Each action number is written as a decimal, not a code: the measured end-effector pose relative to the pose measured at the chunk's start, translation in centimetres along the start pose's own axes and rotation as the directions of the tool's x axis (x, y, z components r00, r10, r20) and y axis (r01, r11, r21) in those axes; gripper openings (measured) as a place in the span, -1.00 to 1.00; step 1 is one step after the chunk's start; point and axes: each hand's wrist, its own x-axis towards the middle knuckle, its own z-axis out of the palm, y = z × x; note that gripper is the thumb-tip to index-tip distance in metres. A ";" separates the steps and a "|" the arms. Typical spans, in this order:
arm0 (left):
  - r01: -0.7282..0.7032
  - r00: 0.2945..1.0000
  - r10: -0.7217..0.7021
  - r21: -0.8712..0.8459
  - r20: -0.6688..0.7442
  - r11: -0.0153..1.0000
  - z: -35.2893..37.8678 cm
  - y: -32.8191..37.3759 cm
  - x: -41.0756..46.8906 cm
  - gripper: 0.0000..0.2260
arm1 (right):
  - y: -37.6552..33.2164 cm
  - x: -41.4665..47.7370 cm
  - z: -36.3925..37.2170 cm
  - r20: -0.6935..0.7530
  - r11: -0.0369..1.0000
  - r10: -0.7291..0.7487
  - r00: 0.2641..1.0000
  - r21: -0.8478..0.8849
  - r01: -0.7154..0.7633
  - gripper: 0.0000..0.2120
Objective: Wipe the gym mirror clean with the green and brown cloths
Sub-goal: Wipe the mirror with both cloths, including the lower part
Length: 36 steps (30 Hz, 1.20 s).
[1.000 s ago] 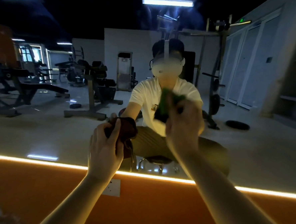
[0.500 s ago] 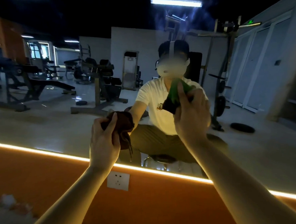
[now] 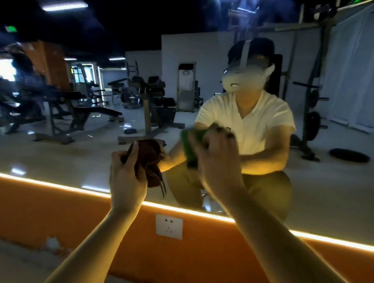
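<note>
The gym mirror [image 3: 73,165] fills the wall ahead and reflects the gym and me seated in front of it. My left hand [image 3: 127,180] grips a bunched brown cloth [image 3: 149,156] held up against the glass, with a loose end hanging down. My right hand [image 3: 218,161] grips a green cloth [image 3: 189,143] that presses on the mirror just right of the brown one. The right hand is motion-blurred and hides most of the green cloth.
A lit strip [image 3: 53,184] runs along the mirror's lower edge. Below it is an orange wall [image 3: 43,211] with a white socket [image 3: 169,226]. A pale ledge [image 3: 21,269] with small debris lies at the lower left.
My right hand has swept the green cloth down and to the left across the glass. The left hand with the brown cloth stays near the same spot. My view has shifted left.
</note>
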 end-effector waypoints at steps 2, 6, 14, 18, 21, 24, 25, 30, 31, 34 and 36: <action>0.035 0.999 -0.035 -0.008 0.011 0.999 -0.2 0.3 0.0 -0.56 | 0.7 2.6 -1.1 -0.074 0.974 0.225 0.972 0.046 -0.222 -0.39; 0.054 0.998 -0.054 0.000 0.025 0.999 -1.6 0.8 1.0 -0.62 | -3.3 0.0 1.3 0.052 0.994 0.076 0.996 0.070 -0.080 -0.27; 0.250 0.966 -0.249 0.006 -0.065 0.968 -4.9 -1.4 4.0 -0.64 | -9.0 -5.5 5.3 0.374 0.903 -0.426 0.824 0.111 0.416 -0.58; 0.277 0.960 -0.277 0.001 -0.050 0.961 -5.2 -3.7 2.3 -0.66 | -7.5 -2.3 5.1 0.100 0.949 -0.305 0.947 0.117 0.294 -0.54; 0.224 0.974 -0.223 0.038 -0.045 0.974 -5.9 -5.2 2.3 -0.67 | -6.3 2.9 3.3 -0.090 0.994 -0.004 0.996 0.113 0.014 -0.30; 0.235 0.970 -0.231 0.043 -0.076 0.971 -6.7 -6.1 3.6 -0.67 | -7.8 5.2 3.4 -0.172 0.985 0.135 0.976 0.130 -0.113 -0.43; 0.249 0.965 -0.246 0.030 -0.086 0.968 -6.8 -6.3 4.0 -0.66 | -8.8 4.7 4.3 -0.155 0.992 0.081 0.985 0.108 -0.065 -0.46; 0.285 0.957 -0.286 -0.018 -0.056 0.958 -7.2 -8.2 4.9 -0.63 | -13.9 -3.1 9.8 0.156 0.921 -0.380 0.912 0.159 0.356 -0.51; 0.305 0.951 -0.306 -0.018 -0.045 0.952 -7.3 -8.8 5.0 -0.62 | -14.4 -4.3 10.2 0.215 0.889 -0.453 0.865 0.185 0.419 -0.57; 0.307 0.951 -0.307 -0.022 -0.019 0.951 -7.5 -9.8 5.3 -0.64 | -14.7 -4.8 10.1 0.228 0.869 -0.492 0.840 0.176 0.462 -0.68; 0.285 0.958 -0.285 -0.029 -0.012 0.958 -7.5 -10.3 5.4 -0.65 | -13.8 -2.2 8.6 0.160 0.923 -0.379 0.912 0.135 0.360 -0.60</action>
